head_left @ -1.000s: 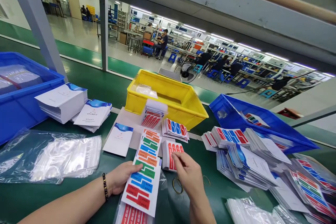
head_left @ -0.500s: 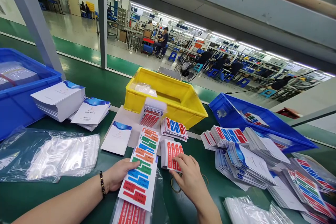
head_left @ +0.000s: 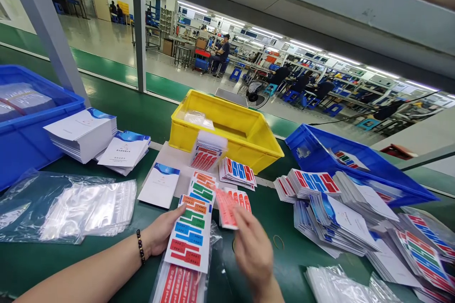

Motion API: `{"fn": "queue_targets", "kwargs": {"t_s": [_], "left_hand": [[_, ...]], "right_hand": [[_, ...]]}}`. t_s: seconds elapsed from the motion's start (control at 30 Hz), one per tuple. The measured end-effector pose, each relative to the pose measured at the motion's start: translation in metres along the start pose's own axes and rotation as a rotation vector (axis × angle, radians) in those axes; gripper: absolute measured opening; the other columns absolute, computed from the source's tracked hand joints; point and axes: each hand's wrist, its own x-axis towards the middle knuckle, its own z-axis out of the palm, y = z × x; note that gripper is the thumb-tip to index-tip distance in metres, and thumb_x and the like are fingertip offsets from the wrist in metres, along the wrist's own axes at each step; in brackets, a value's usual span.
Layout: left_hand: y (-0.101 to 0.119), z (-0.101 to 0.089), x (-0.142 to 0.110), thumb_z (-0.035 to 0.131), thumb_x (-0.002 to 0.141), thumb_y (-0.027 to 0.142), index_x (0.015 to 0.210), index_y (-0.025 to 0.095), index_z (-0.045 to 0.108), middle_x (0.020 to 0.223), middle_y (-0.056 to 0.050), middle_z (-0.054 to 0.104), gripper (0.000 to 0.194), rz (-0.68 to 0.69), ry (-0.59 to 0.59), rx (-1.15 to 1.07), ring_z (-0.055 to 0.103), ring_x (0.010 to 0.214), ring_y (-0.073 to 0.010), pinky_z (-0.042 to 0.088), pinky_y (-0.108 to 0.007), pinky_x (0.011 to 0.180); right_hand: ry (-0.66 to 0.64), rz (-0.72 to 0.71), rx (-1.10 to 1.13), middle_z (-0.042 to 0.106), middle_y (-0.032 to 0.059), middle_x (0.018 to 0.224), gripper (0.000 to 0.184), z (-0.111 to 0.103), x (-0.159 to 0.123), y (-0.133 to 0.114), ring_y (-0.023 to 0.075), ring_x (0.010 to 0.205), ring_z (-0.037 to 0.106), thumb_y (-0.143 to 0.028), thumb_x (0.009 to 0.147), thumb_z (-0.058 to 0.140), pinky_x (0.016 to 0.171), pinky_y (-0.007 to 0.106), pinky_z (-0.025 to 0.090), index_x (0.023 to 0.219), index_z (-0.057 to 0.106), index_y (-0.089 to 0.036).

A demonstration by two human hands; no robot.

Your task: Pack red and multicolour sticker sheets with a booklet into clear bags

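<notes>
My left hand (head_left: 165,232) grips the left edge of a sticker sheet (head_left: 190,234) with orange, green, blue and red labels, thumb on top. Just beyond it lies a similar coloured sheet (head_left: 203,184). Below its near end, a clear bag (head_left: 179,286) shows red-striped label sheets. Pinched in my right hand (head_left: 253,248) is a red label sheet (head_left: 226,208), tilted and blurred by motion, over a stack of red label sheets (head_left: 244,197). Behind that stack sits a pile of red-and-blue label sheets (head_left: 238,173). A white booklet (head_left: 159,184) lies left of the coloured sheet.
A yellow bin (head_left: 227,137) stands behind, with blue bins (head_left: 31,137) (head_left: 355,165) at both sides. Booklet stacks (head_left: 81,135) and clear bags (head_left: 88,213) are at left. Booklets (head_left: 341,222), label sheets (head_left: 423,255) and more bags crowd the right. A rubber band (head_left: 278,242) lies near my right hand.
My right hand has lifted a red label sheet off its stack and moved it left toward the coloured sheet. My left hand keeps its hold, nearly still.
</notes>
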Motion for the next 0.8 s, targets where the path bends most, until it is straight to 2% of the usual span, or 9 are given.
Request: {"fn": "queue_targets", "kwargs": {"t_s": [0.07,0.2,0.33,0.43,0.5,0.6,0.67,0.73,0.8], "left_hand": [[-0.002,0.000,0.002,0.055,0.078,0.050,0.099,0.006,0.061,0.092,-0.015,0.070,0.048,0.048,-0.037,-0.053,0.065,0.091,-0.0269,0.044,-0.040,0.090],[-0.002,-0.001,0.004,0.055,0.079,0.048,0.097,0.006,0.062,0.095,-0.017,0.069,0.046,0.105,-0.064,-0.066,0.063,0.095,-0.0281,0.042,-0.040,0.092],[-0.004,-0.004,0.003,0.064,0.074,0.037,0.093,0.006,0.064,0.091,-0.016,0.069,0.036,0.162,-0.050,0.048,0.064,0.089,-0.0276,0.044,-0.039,0.087],[-0.005,-0.005,0.002,0.070,0.068,0.032,0.094,0.008,0.064,0.089,-0.014,0.070,0.036,0.222,-0.038,0.121,0.065,0.084,-0.0262,0.046,-0.038,0.083],[-0.006,-0.004,0.000,0.070,0.068,0.034,0.093,0.009,0.064,0.088,-0.012,0.069,0.036,0.220,-0.072,0.157,0.065,0.080,-0.0242,0.047,-0.037,0.080],[-0.007,-0.002,-0.005,0.069,0.069,0.039,0.095,0.011,0.063,0.089,-0.011,0.069,0.038,0.191,-0.136,0.250,0.064,0.081,-0.0225,0.047,-0.035,0.080],[-0.007,0.000,-0.008,0.069,0.068,0.042,0.096,0.012,0.063,0.090,-0.010,0.069,0.041,0.178,-0.150,0.349,0.064,0.081,-0.0218,0.047,-0.034,0.079],[-0.005,0.001,-0.011,0.064,0.070,0.049,0.090,0.012,0.065,0.086,-0.008,0.069,0.042,0.185,-0.141,0.490,0.063,0.077,-0.0204,0.047,-0.030,0.074],[0.000,0.002,-0.013,0.057,0.073,0.054,0.080,0.011,0.066,0.078,-0.006,0.069,0.044,0.236,-0.131,0.676,0.061,0.071,-0.0189,0.046,-0.027,0.068]], "right_hand": [[-0.021,-0.162,0.075,0.058,0.0131,0.107,0.049,0.011,0.003,-0.024,0.0233,0.102,0.054,-0.003,0.080,0.047,0.080,0.038,0.050,0.128,0.045,-0.017],[-0.201,-0.212,0.164,0.063,0.0111,0.089,0.030,0.029,0.005,-0.055,0.0211,0.085,0.056,-0.004,0.081,0.044,0.069,0.038,0.049,0.107,0.056,-0.012],[-0.328,-0.184,0.183,0.062,0.0092,0.082,0.025,0.030,0.006,-0.058,0.0200,0.079,0.054,-0.006,0.082,0.041,0.066,0.036,0.046,0.099,0.058,-0.014],[-0.420,-0.120,0.285,0.062,0.0086,0.087,0.023,0.025,0.004,-0.049,0.0228,0.085,0.054,-0.020,0.084,0.047,0.072,0.039,0.045,0.104,0.058,-0.018],[-0.342,0.075,0.376,0.060,0.0104,0.098,0.029,0.023,0.000,-0.040,0.0249,0.092,0.054,-0.029,0.083,0.050,0.077,0.041,0.045,0.110,0.056,-0.021],[-0.123,0.613,0.616,0.059,0.0113,0.107,0.037,0.026,-0.005,-0.029,0.0224,0.088,0.060,-0.033,0.083,0.053,0.075,0.038,0.049,0.118,0.050,-0.023],[-0.181,0.905,0.927,0.064,0.0096,0.099,0.039,0.030,-0.005,-0.024,0.0209,0.080,0.063,-0.036,0.077,0.061,0.071,0.036,0.051,0.113,0.055,-0.021],[-0.308,1.047,1.206,0.068,0.0084,0.088,0.036,0.033,-0.003,-0.021,0.0221,0.077,0.065,-0.036,0.069,0.070,0.070,0.036,0.052,0.100,0.063,-0.018],[-0.249,1.139,1.295,0.070,0.0073,0.082,0.033,0.033,0.000,-0.015,0.0226,0.075,0.066,-0.034,0.063,0.075,0.071,0.037,0.053,0.090,0.066,-0.016]]}}
